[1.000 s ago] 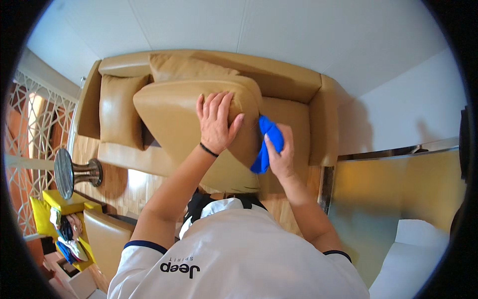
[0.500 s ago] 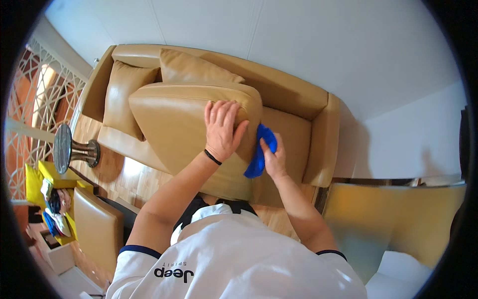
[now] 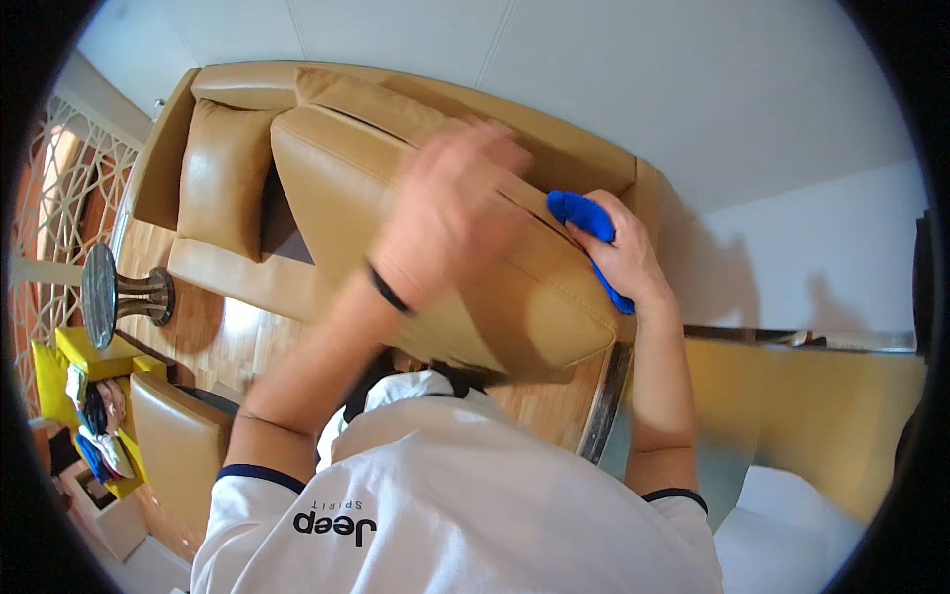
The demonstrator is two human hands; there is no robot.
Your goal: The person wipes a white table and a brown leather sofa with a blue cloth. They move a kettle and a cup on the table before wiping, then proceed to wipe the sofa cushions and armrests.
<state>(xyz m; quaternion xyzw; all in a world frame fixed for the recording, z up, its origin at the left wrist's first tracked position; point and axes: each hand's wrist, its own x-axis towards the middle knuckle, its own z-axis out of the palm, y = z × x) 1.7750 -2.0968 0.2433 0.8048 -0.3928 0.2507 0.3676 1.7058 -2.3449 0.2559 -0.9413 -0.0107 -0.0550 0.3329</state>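
A large tan leather seat cushion (image 3: 346, 188) stands tilted on the tan sofa (image 3: 223, 272), its stitched edge turned up toward me. My right hand (image 3: 625, 252) is closed round a bright blue cloth (image 3: 584, 215) at the cushion's right edge; part of the cloth hangs below the fingers. Over the middle of the cushion is my left hand (image 3: 450, 213), smeared by motion, so its fingers cannot be read, nor whether it touches the leather. A dark band circles the left wrist.
Tan pillows, one a square pillow (image 3: 223, 178), lean on the sofa's back at the left. A small round table (image 3: 99, 295) stands on the wooden floor. Farther left is a yellow chair (image 3: 54, 386) bearing folded clothes. A white wall (image 3: 594, 89) rises behind the sofa.
The seat cushion has turned and tipped, its right end swinging over the sofa's right side. My right hand has moved right and up with the blue cloth. My left hand has shifted slightly and blurred.
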